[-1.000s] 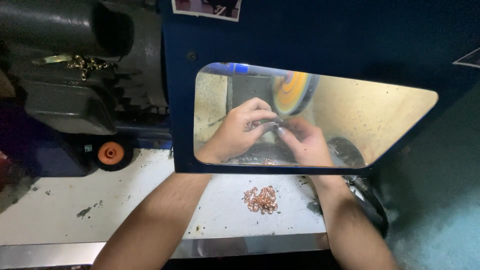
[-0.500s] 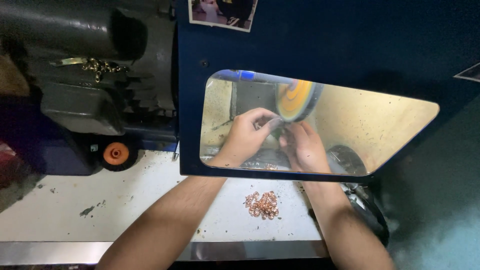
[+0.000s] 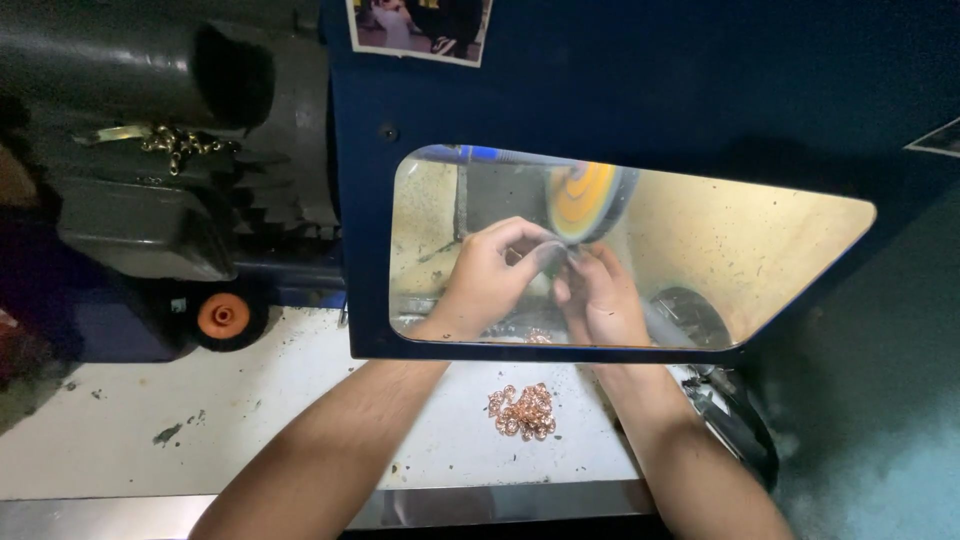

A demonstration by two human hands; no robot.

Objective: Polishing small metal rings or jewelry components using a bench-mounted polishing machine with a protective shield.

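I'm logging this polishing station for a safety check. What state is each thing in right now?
Left hand: behind the clear window, fingers pinched at the wheel; whatever it pinches is too small to tell.
Right hand: behind the window, fingers meeting the left hand's at the wheel.
Orange buffing wheel: blurred, apparently spinning.
Clear window: in place, dusty.
Copper rings: heaped loose on the white bench.
Orange knob: untouched.
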